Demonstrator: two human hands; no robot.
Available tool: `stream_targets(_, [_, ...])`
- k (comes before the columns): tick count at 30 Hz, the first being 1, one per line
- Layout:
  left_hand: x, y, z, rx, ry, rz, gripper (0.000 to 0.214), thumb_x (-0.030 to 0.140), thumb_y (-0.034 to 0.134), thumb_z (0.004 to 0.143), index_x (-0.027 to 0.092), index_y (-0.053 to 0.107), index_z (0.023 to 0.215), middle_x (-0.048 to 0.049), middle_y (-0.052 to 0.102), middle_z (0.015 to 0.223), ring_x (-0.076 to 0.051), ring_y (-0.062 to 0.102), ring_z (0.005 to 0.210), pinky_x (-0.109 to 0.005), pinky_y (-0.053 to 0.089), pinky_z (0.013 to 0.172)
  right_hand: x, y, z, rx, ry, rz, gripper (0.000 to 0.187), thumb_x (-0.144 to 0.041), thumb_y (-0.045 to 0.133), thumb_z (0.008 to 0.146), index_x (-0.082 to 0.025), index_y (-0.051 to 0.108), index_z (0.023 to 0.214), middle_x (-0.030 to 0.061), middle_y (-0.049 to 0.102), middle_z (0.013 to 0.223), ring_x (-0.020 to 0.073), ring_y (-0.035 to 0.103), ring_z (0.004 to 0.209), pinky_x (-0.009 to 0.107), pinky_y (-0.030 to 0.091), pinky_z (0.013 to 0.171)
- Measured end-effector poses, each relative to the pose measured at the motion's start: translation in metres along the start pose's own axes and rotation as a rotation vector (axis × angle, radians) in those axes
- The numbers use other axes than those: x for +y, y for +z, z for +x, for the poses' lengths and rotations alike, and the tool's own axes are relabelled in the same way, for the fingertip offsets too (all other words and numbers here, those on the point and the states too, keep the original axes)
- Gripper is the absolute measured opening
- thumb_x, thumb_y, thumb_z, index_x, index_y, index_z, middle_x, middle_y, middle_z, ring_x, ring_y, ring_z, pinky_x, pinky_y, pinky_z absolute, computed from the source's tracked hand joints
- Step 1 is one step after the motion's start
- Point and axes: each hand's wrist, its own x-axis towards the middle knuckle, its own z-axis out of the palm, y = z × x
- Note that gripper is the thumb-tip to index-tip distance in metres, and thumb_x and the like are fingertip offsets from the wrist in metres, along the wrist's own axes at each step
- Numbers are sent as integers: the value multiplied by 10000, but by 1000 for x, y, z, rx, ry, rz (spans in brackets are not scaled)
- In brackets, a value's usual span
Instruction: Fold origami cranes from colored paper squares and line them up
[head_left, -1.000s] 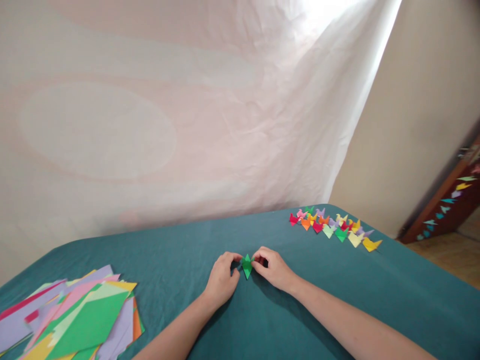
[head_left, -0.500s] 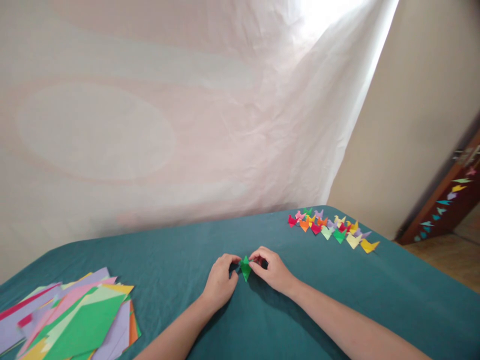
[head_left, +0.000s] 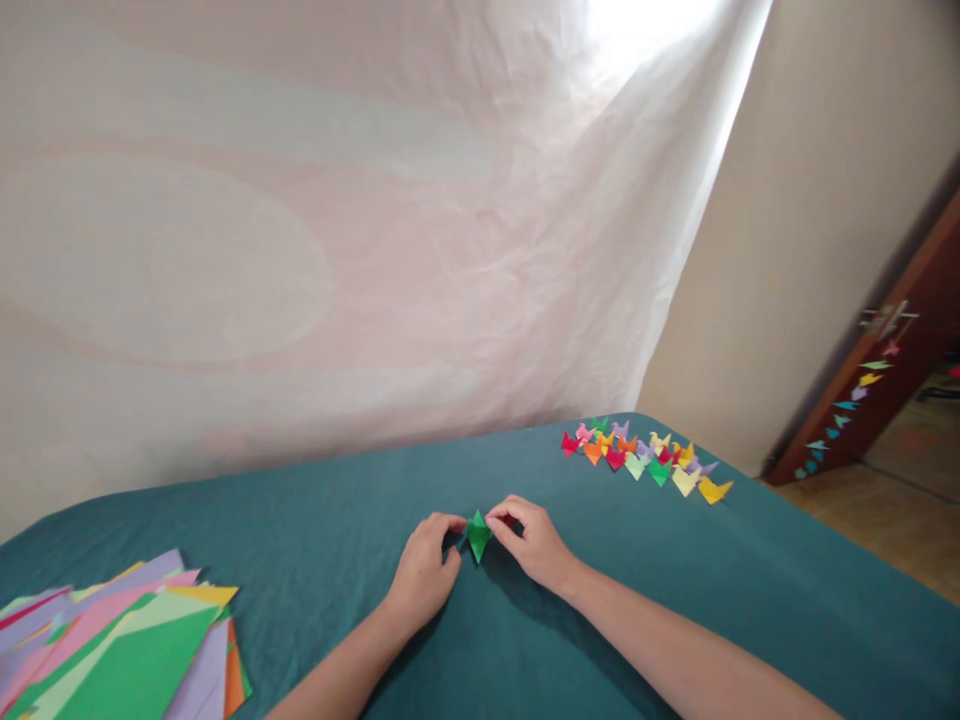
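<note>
Pinching fingertips of left hand (head_left: 424, 572) and right hand (head_left: 534, 547) closed on small green folded paper (head_left: 477, 535) between them.

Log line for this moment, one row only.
left hand: pinching green folded paper | right hand: pinching same piece | surface: teal tablecloth | near left: loose paper stack | far right: folded figures row

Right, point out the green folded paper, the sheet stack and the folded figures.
green folded paper (head_left: 477, 535), head view, its middle
sheet stack (head_left: 142, 662), head view, top green sheet
folded figures (head_left: 636, 465), head view, mid-row figure
</note>
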Motion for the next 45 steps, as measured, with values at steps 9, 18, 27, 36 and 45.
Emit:
stream_targets(9, [2,-2,0,-12,-1,-7,371,17,426,670,171,572,975,-48,591,958,-177,535,927,-319,391,887,4,-1,1,55,-3,28,182,-251,503,862,-184,645,770,9,590,710,128,537,672,234,406,653])
stream_targets(18, [0,0,-1,-3,5,-12,369,25,429,668,173,568,977,-47,595,956,-177,537,923,-322,394,881,-1,-5,0,60,-13,21,189,-246,508,854,-177,630,727,0,571,681,127,525,656,236,395,648])
stream_targets(27, [2,-3,-1,-7,-17,-2,367,23,424,664,168,569,968,-48,590,955,-174,537,923,-318,395,885,12,-16,7,154,86,72,242,-320,490,853,-173,652,751,5,570,678,135,520,637,240,407,623])
stream_targets(36, [2,-3,-1,-23,-30,13,366,31,422,673,167,566,982,-51,591,958,-171,546,921,-315,401,886,36,-58,17,289,126,1,333,-441,491,819,-159,666,796,47,645,735,169,565,663,276,450,632])
stream_targets(45, [2,-3,1,-27,-18,19,360,50,416,683,167,568,987,-51,596,965,-173,555,928,-318,401,894,98,-186,-11,628,282,-179,437,-522,539,732,-125,674,856,86,677,773,201,591,685,299,466,629])
